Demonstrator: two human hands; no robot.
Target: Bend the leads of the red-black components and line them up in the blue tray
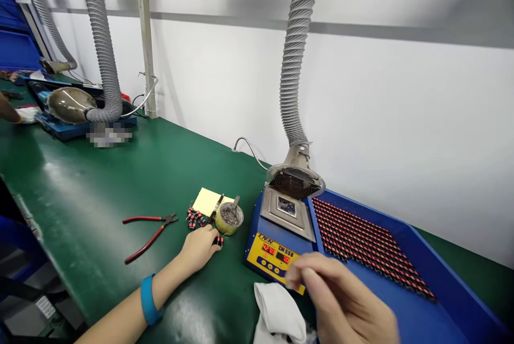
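Note:
My left hand [199, 250] rests low over the green bench, its fingers closed round a small red-and-black electronic component [219, 240]. Just beyond it lie a loose pile of similar components [195, 217], a dark slim tool [217, 209] on a yellow pad [206, 200], and a round yellow tin [229, 218] of grey material with a flat handle sticking out. My right hand [345, 301] hovers in front of a blue solder pot [277, 255] with red digits lit. Its thumb and fingers are curled together, slightly blurred; whatever they hold, if anything, is hidden.
Red-handled cutters [155, 234] lie open at left. A blue tray [441, 258] holds rows of components [369, 247]. White cloth [279, 312] lies in front of the solder pot. A fume hose [297, 65] hangs over it. Another person's gloved hand [28, 114] shows far left.

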